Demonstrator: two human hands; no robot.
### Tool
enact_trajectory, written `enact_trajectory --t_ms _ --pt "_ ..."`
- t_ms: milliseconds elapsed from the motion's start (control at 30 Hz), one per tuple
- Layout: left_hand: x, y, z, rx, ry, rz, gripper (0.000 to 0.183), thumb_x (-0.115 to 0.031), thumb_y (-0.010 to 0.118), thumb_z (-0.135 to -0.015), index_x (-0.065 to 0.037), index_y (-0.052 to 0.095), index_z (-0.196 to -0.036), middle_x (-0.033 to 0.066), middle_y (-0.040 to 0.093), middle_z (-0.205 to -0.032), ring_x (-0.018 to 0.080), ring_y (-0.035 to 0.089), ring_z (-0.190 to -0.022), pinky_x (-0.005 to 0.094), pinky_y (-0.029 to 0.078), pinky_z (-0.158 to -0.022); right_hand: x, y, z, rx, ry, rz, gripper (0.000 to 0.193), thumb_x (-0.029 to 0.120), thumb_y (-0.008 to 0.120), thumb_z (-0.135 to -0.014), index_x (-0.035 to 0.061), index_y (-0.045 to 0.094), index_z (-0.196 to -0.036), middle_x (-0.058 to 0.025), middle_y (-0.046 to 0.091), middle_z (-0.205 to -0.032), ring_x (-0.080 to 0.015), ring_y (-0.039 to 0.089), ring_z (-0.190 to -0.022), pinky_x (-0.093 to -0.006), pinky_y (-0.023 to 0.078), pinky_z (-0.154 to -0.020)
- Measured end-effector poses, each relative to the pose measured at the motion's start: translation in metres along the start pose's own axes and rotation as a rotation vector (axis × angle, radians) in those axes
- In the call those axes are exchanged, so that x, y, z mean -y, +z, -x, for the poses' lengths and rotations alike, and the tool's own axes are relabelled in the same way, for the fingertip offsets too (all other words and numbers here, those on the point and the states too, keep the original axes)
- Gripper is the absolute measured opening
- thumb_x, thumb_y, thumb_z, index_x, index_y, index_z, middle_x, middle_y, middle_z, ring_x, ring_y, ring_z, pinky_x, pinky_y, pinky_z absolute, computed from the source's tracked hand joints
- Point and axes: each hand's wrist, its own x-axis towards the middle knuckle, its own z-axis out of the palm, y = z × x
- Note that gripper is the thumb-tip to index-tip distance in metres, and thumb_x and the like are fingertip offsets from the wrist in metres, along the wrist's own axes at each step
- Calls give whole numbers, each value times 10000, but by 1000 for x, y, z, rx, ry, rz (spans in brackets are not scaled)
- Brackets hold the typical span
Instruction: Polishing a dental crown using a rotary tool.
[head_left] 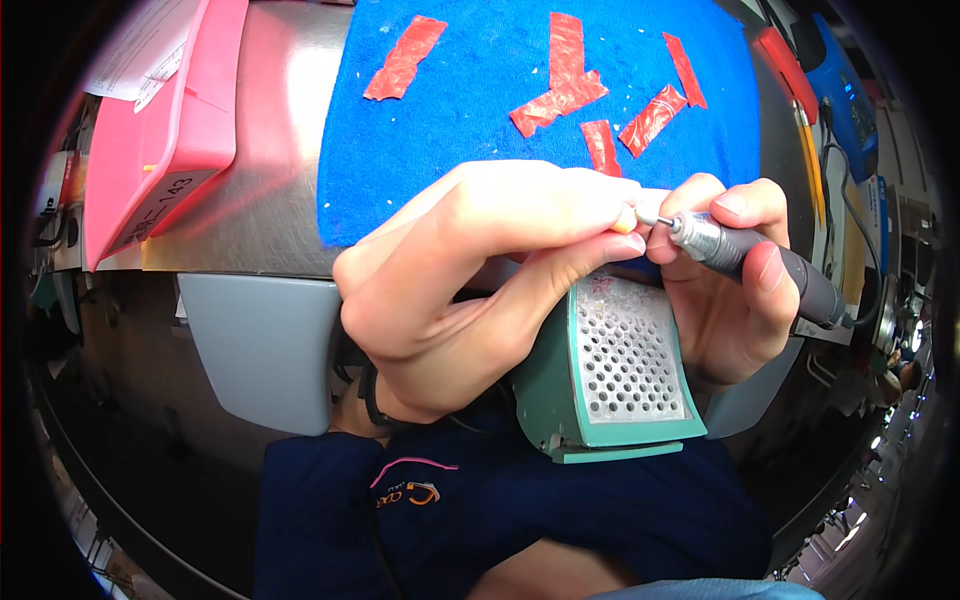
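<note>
My left hand (470,260) is closed, its thumb and fingertips pinching a small yellowish piece (625,221), whose kind is too small to make out. Wrapped in my right hand (735,310) is a dark rotary handpiece (775,270) with a metal collar and thin shank. The pale rounded tip (648,215) on that shank is at the small piece; whether they touch, I cannot tell. Both hands meet above a green box (590,400) with a perforated grey plate (635,360). Behind them, a blue towel (480,100) carries several red strips (567,50).
A pink bin (205,110) holding papers stands on the metal bench (285,100) at left. A grey panel (262,350) juts from the bench's front edge. At far right are a blue device (840,85), a cable (850,200) and red-handled and yellow tools.
</note>
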Motion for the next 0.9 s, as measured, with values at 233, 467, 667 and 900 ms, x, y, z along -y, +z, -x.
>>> enact_trajectory --t_ms 233,467,667,900 --pt "0 0 -1 6 4 15 323 202 711 -740 55 538 -970 248 672 -946 296 700 -889 393 607 -785 1 -1 1 16 12 -2 323 251 494 -988 8 478 -1201 -245 540 -1012 -320 553 -981 -466 440 -932" --pt "-1 0 1 -10 -6 9 320 201 711 -741 57 537 -967 248 673 -940 294 701 -882 392 608 -782 2 1 1 -2 28 7 321 251 503 -987 8 482 -1195 -245 542 -1013 -307 557 -985 -463 439 -944" --pt "0 0 1 -8 0 27 323 206 706 -742 59 534 -972 249 673 -938 290 702 -872 396 607 -782 0 -1 0 32 2 8 333 258 495 -993 3 474 -1207 -242 534 -1050 -305 558 -987 -462 434 -954" --pt "0 2 1 -23 -21 78 321 207 697 -751 65 525 -981 253 672 -920 289 698 -865 416 598 -795 -1 5 2 -25 7 -38 359 273 499 -997 3 459 -1231 -236 527 -1074 -300 553 -1005 -450 430 -978"
